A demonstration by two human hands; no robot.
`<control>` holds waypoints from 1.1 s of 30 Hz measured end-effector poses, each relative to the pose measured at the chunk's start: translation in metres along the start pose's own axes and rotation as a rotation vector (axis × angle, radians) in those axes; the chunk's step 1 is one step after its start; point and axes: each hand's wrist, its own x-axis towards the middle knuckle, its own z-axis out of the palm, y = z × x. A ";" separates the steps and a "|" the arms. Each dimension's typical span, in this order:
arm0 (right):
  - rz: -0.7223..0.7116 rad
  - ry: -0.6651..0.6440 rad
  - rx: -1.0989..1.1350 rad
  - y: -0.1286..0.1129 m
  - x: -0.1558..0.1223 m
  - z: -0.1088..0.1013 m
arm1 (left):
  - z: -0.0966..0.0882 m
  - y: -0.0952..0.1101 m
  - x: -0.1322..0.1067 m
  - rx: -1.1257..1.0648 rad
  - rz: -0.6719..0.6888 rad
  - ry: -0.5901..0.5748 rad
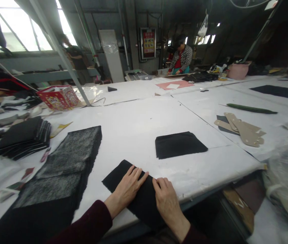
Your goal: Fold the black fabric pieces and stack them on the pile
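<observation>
A black fabric piece [118, 176] lies at the near edge of the white table [138, 125]. My left hand [127, 188] rests flat on it with fingers stretched out and together. My right hand [165, 200] lies on the same piece just to the right, fingers curled down onto the cloth. A second black fabric piece [178, 145] lies flat farther back, untouched. To my left stretches a long stack of grey-black fabric pieces [67, 162].
Another pile of black pieces [24, 137] sits at the left, with a red box [59, 97] behind it. Beige cardboard patterns [242, 128] and a long green strip [250, 108] lie at the right. People stand at the far tables. A plastic bag [286, 183] hangs at the near right.
</observation>
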 end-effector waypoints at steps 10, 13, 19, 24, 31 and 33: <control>0.043 -0.034 -0.004 0.002 0.012 -0.011 | -0.006 -0.076 0.000 -0.211 -0.302 -0.099; 0.088 0.012 -0.004 0.004 0.021 -0.006 | -0.013 -0.077 0.005 -0.310 -0.366 -0.125; 0.100 -0.003 0.062 0.026 0.017 0.011 | -0.019 -0.066 0.001 -0.600 -0.357 -0.166; 0.305 -0.198 0.328 0.066 0.011 -0.004 | -0.028 -0.058 0.032 -1.047 -0.405 -0.173; 0.481 -0.467 1.035 0.098 0.051 -0.070 | -0.049 -0.047 0.102 -1.407 -0.392 -0.039; 0.542 -0.455 1.236 0.103 0.060 -0.085 | -0.052 -0.050 0.118 -1.381 -0.457 0.051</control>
